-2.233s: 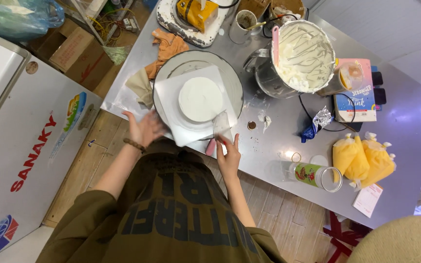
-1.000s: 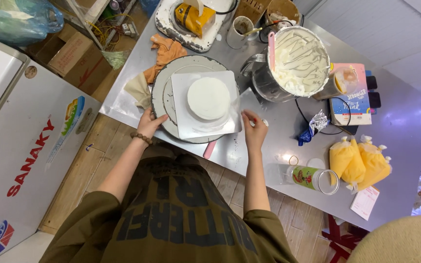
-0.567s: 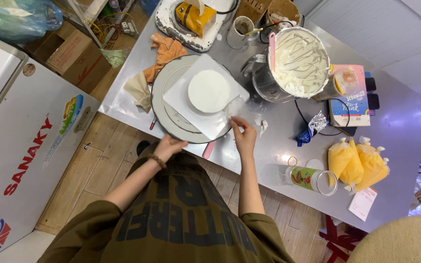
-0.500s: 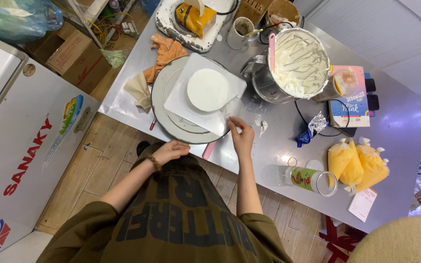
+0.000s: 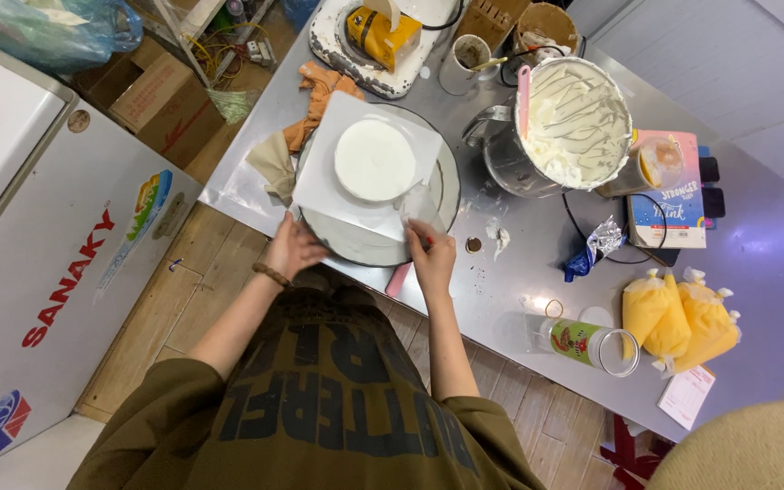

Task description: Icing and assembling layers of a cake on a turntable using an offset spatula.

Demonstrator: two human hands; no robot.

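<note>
Smoothing the side of a small white cake [image 5: 375, 160], centred on a white square board [image 5: 319, 186] atop a turntable [image 5: 447, 186] near the tabletop's near-left corner. Left hand [image 5: 292, 247] open against the turntable rim. Right hand [image 5: 432, 257] closed on what looks like a clear scraper [image 5: 416, 205]. Next up, probably: steady rotation, scraper held upright.

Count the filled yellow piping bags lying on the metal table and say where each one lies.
3, all at the table's right end, side by side: the left bag, the middle bag and the right bag. They overlap, so another could be hidden beneath.
</note>
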